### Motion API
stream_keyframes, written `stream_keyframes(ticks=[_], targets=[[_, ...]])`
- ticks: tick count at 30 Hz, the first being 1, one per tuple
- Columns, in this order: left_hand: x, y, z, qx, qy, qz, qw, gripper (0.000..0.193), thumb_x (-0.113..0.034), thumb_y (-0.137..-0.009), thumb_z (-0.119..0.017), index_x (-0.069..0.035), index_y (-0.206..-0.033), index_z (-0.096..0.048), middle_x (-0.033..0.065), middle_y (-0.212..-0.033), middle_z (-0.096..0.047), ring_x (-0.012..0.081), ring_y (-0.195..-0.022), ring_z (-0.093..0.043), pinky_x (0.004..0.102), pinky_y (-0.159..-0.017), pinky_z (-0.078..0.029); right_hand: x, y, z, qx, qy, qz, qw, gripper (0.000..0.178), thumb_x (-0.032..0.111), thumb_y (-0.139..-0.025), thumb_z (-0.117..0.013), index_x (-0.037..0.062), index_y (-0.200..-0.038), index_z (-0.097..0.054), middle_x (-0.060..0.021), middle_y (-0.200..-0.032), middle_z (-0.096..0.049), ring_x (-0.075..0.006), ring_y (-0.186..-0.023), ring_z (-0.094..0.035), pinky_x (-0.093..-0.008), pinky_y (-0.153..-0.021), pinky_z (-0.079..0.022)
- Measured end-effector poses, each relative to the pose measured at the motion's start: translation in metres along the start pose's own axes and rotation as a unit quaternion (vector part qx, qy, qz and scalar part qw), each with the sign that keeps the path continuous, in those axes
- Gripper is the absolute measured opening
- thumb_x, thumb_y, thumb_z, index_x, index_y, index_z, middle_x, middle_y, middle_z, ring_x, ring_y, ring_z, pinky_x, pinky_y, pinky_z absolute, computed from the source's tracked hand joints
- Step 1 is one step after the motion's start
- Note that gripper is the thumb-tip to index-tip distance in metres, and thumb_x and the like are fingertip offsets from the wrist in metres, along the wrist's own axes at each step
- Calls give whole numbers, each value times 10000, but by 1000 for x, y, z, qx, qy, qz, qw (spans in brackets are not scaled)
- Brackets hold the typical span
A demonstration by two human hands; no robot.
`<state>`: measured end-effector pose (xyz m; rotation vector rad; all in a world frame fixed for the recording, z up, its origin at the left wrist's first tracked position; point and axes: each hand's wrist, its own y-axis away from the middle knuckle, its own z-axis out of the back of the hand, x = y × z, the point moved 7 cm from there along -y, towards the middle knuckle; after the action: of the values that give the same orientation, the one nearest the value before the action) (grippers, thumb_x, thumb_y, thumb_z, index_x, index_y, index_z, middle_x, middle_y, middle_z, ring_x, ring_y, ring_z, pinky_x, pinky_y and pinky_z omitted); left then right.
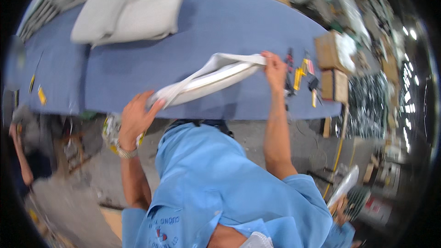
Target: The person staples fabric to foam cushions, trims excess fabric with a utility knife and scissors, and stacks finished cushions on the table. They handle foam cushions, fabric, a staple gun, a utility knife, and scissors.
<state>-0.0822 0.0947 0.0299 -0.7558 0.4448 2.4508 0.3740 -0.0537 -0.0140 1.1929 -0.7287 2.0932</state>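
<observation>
Between my hands stretches a long, narrow, pale grey piece (216, 80) that looks like padded fabric. It bows slightly, and a loose flap of cloth peaks along its far edge. My left hand (137, 117), with a bracelet on the wrist, is closed around the left end, thumb on top. At the right end, higher up, my right hand (274, 68) pinches the cloth between thumb and fingers. The piece is held above the near part of a blue-covered table (220, 23). Whether it touches the table I cannot tell.
Folded grey fabric pieces (133, 11) lie at the table's far left. Yellow-handled tools (299, 74) lie right of my right hand, and a yellow tool (42, 95) at the left. Cardboard boxes (334, 85) stand past the right edge. Other people are partly visible around.
</observation>
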Motion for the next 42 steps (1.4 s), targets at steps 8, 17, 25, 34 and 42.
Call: stream_keyframes(ticks=[8,17,25,34,42], targets=[[-157,-65,-83,217,4,-260,941,749,-453,-944,-686,-20,-1504,-441,240,-1369,-609,427,-1207,-614,467,-985,-521,-3,47,25,-29,-149,-14,988,416,-44,-981,-536,47,-1375,-628,-57,-1113,-718,-73,-776,-630,-242,-677,-550],[-279,-141,-191,159,83,-359,916,335,-352,-973,-660,-55,-1087,-764,176,-960,-745,373,-858,-721,456,-763,-556,-6,92,41,-63,-187,-45,979,508,-16,-917,-621,37,-1419,-569,-100,-1358,-668,-101,-789,-670,-268,-732,-583],[-266,-154,-224,184,113,-212,953,381,-390,-954,-713,-24,-1038,-777,171,-833,-736,311,-715,-695,433,-664,-514,-30,94,48,-68,-140,-73,985,358,53,-956,-673,49,-1313,-668,-96,-1372,-658,-119,-825,-702,-283,-713,-598],[-253,-141,-193,212,166,-340,901,563,-380,-941,-706,-3,-1351,-628,247,-1121,-720,380,-1055,-708,426,-926,-538,-25,61,30,-38,-185,-83,979,259,96,-992,-654,60,-1238,-726,-94,-1312,-684,-96,-739,-662,-266,-660,-587],[-269,-172,-205,243,6,-346,906,436,-312,-965,-654,-23,-1293,-661,267,-893,-722,436,-853,-710,491,-798,-551,-23,41,41,-50,-1,-67,997,245,167,-954,-682,127,-1183,-760,-106,-883,-753,-183,-763,-682,-343,-744,-552]])
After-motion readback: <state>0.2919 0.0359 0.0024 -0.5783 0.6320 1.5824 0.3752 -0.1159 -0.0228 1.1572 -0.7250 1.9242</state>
